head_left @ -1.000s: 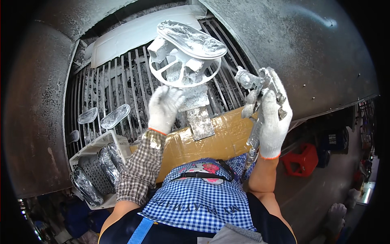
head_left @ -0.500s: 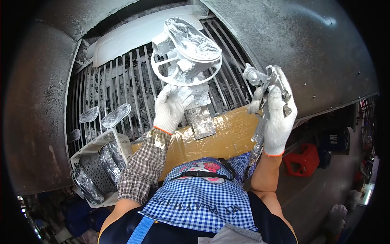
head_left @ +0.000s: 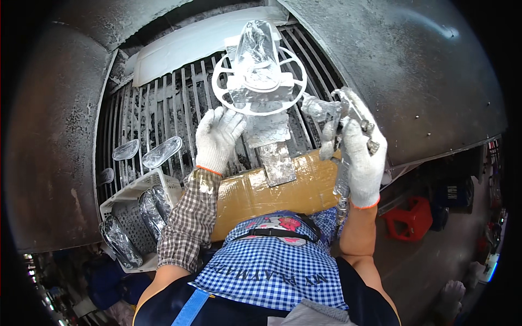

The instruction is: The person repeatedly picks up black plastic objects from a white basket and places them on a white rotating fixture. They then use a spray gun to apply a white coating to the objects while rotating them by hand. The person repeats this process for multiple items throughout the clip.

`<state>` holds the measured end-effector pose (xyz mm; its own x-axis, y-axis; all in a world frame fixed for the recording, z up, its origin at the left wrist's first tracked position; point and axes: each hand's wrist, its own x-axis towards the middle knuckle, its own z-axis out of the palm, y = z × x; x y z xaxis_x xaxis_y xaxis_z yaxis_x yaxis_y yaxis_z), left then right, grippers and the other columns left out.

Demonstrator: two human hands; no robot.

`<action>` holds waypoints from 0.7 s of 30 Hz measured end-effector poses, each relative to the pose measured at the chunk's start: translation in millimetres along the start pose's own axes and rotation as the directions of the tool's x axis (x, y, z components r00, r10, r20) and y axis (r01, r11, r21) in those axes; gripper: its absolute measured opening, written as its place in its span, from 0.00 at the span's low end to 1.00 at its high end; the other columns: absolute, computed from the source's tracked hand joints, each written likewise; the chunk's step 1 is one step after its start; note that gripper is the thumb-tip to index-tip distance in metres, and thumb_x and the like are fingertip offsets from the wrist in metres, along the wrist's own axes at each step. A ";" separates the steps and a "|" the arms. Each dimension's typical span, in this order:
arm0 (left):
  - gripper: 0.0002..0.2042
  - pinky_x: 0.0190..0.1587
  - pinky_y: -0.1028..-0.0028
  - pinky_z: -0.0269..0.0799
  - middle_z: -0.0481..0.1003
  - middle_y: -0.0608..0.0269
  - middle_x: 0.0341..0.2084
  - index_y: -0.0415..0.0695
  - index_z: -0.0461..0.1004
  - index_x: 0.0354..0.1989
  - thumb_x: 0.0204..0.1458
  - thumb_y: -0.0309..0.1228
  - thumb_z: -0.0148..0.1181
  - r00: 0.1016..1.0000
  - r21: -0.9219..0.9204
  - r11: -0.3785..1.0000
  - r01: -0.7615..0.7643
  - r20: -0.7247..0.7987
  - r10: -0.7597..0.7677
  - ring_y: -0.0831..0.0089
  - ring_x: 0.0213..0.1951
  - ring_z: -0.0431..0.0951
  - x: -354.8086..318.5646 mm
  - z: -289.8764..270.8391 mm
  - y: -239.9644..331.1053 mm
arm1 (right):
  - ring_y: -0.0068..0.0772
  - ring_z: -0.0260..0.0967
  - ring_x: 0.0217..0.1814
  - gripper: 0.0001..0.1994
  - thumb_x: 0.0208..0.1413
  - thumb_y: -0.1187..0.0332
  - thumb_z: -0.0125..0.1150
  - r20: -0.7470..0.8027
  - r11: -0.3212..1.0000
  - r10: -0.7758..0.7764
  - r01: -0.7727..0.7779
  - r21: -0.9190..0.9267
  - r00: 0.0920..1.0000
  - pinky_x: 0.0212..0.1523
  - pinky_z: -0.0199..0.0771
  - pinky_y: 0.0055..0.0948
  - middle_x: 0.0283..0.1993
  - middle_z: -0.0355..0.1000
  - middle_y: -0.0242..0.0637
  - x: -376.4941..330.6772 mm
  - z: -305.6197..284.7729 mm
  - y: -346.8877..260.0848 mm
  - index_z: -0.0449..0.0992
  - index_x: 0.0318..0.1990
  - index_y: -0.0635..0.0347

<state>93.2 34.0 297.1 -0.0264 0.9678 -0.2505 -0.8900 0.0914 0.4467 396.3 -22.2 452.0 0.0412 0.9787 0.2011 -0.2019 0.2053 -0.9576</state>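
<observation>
A spray gun (head_left: pixel 326 117) coated in grey residue is gripped in my right hand (head_left: pixel 365 155), its nozzle end pointing left beside the turntable. The white spoked turntable wheel (head_left: pixel 217 95) carries a shoe-shaped piece (head_left: pixel 258 54) with a pale rim and shiny, crinkled film over it. The piece's narrower end points away from me. My left hand (head_left: pixel 218 138) lies just below the wheel's near-left rim, fingers stretched out and holding nothing; whether its fingertips touch the rim, I cannot tell. Both hands wear white knit gloves. A crusted block (head_left: pixel 269 130) sits under the wheel.
Metal slats (head_left: pixel 179 108) form the booth floor between dark metal walls (head_left: pixel 429 92). Two film-covered shoe pieces (head_left: pixel 162 152) rest on the slats at left, above a white basket (head_left: pixel 130 193) holding several more. A taped cardboard edge (head_left: pixel 239 198) runs before me. A red stool (head_left: pixel 409 218) stands right.
The wheel has turned, so the shoe piece now points straight away from me. My left hand has shifted left, off the crusted block. The spray gun has moved slightly left toward the wheel.
</observation>
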 end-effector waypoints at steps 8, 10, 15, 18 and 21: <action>0.12 0.58 0.50 0.79 0.77 0.38 0.58 0.45 0.76 0.46 0.67 0.42 0.60 0.999 0.037 0.998 -0.041 0.002 0.041 0.46 0.59 0.79 -3.8 0.5 8.3 | 0.17 0.75 0.48 0.25 0.72 0.69 0.62 0.025 0.999 -0.039 0.038 0.026 0.999 0.51 0.78 0.21 0.53 0.81 0.37 29.1 15.7 20.3 0.70 0.71 0.71; 0.13 0.58 0.49 0.79 0.78 0.42 0.55 0.46 0.77 0.47 0.67 0.42 0.60 0.999 0.064 0.997 -0.037 -0.032 0.039 0.47 0.58 0.79 -5.7 -6.2 7.3 | 0.17 0.75 0.47 0.24 0.72 0.69 0.62 0.028 0.998 -0.017 0.015 0.068 0.999 0.49 0.78 0.21 0.52 0.81 0.36 39.2 17.1 29.8 0.70 0.72 0.71; 0.17 0.62 0.46 0.77 0.77 0.40 0.58 0.42 0.76 0.52 0.67 0.44 0.59 1.000 0.025 0.999 0.026 -0.016 -0.026 0.45 0.59 0.79 -7.3 -10.4 -7.9 | 0.15 0.72 0.36 0.23 0.73 0.68 0.60 0.019 0.985 -0.020 0.016 0.173 1.000 0.37 0.76 0.20 0.41 0.78 0.31 56.4 23.1 35.6 0.70 0.72 0.68; 0.15 0.60 0.47 0.77 0.79 0.46 0.53 0.45 0.78 0.51 0.65 0.42 0.62 0.998 -0.009 0.999 0.048 -0.031 -0.048 0.48 0.55 0.80 -10.9 -3.9 -19.2 | 0.16 0.71 0.33 0.24 0.75 0.68 0.59 -0.024 0.969 -0.013 0.018 0.246 1.000 0.32 0.75 0.20 0.37 0.76 0.31 62.1 28.4 32.0 0.68 0.73 0.66; 0.26 0.68 0.45 0.72 0.71 0.36 0.65 0.36 0.71 0.63 0.67 0.45 0.58 0.998 0.024 0.999 0.039 0.041 -0.040 0.42 0.66 0.73 -10.5 -4.3 -24.2 | 0.16 0.70 0.33 0.24 0.75 0.69 0.58 -0.079 0.966 -0.067 0.085 0.243 0.995 0.32 0.75 0.19 0.38 0.75 0.31 63.9 27.5 30.7 0.66 0.74 0.67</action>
<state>113.1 20.6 285.3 0.0276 0.9721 -0.2329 -0.8794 0.1344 0.4567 365.9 46.6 441.1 0.1321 0.9597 0.2481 -0.4295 0.2810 -0.8582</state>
